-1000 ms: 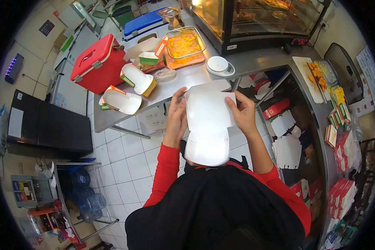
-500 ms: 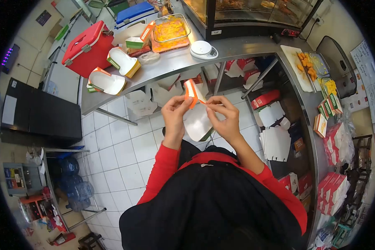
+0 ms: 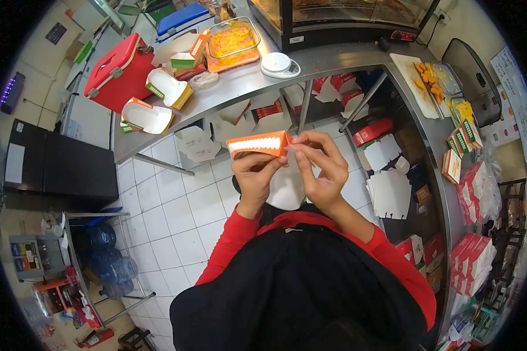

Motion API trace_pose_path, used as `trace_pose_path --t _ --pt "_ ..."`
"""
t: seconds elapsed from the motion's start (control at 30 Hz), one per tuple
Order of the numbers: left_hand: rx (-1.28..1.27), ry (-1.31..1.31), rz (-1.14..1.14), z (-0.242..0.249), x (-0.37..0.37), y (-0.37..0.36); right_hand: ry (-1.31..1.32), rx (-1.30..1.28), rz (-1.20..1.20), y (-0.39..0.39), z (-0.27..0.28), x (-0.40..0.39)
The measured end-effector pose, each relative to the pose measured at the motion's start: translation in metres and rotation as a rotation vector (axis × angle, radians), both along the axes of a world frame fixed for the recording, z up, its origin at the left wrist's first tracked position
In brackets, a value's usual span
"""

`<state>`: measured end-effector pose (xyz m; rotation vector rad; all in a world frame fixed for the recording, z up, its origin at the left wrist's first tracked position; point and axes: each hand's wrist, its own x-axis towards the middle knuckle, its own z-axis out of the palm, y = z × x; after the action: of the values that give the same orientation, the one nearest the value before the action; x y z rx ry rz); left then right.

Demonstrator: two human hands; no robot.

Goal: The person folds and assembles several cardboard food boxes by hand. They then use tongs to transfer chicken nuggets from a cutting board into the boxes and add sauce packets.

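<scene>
Between my hands is a paper food box (image 3: 257, 144) with an orange printed side turned up and a white part hanging below. My left hand (image 3: 254, 178) grips it from beneath, thumb and fingers closed on the orange side. At the box's right corner my right hand (image 3: 323, 172) pinches the edge between thumb and fingertips. Similar formed paper boxes, one (image 3: 147, 119) at the counter's edge and another (image 3: 171, 89) behind it, stand open on the metal counter to the left.
A white kitchen scale (image 3: 279, 65), a glass dish of yellow food (image 3: 234, 40) and a red cooler box (image 3: 118, 73) stand on the metal counter (image 3: 222, 96). The heated display case (image 3: 348, 29) is behind. Flat white cartons (image 3: 389, 195) lie on the lower shelf at right.
The paper box has turned, so its orange side now lies broad and nearly level across my left hand. My right hand has shifted slightly right and still pinches the corner.
</scene>
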<state>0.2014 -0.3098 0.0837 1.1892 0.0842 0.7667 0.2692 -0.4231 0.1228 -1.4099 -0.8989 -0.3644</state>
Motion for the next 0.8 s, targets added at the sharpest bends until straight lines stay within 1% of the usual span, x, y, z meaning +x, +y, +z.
trace_pose_path --t 0.1,0.13,0.2,0.3,0.5,0.7,0.8 --pt "-0.014 -0.026 0.024 0.003 -0.001 0.003 -0.085 -0.024 0.025 -0.004 0.011 -0.001" --pt "-0.052 -0.037 0.004 0.013 -0.002 0.001 -0.082 -0.040 0.044 -0.006 0.013 -0.001" --pt "-0.015 -0.066 0.016 0.014 -0.003 0.004 -0.080 -0.069 0.085 -0.008 0.014 0.000" --pt "0.049 -0.109 0.054 0.017 -0.002 0.006 -0.111 -0.017 0.028 -0.003 0.014 -0.001" --pt "0.090 -0.160 0.064 0.020 0.004 0.007 -0.073 0.046 0.030 0.002 0.012 0.001" --pt "0.109 -0.155 0.085 0.026 0.005 0.017 -0.116 0.039 0.016 0.013 0.016 0.004" --pt "0.139 -0.162 0.120 0.029 0.009 0.026 -0.167 -0.017 0.006 0.020 0.019 0.005"
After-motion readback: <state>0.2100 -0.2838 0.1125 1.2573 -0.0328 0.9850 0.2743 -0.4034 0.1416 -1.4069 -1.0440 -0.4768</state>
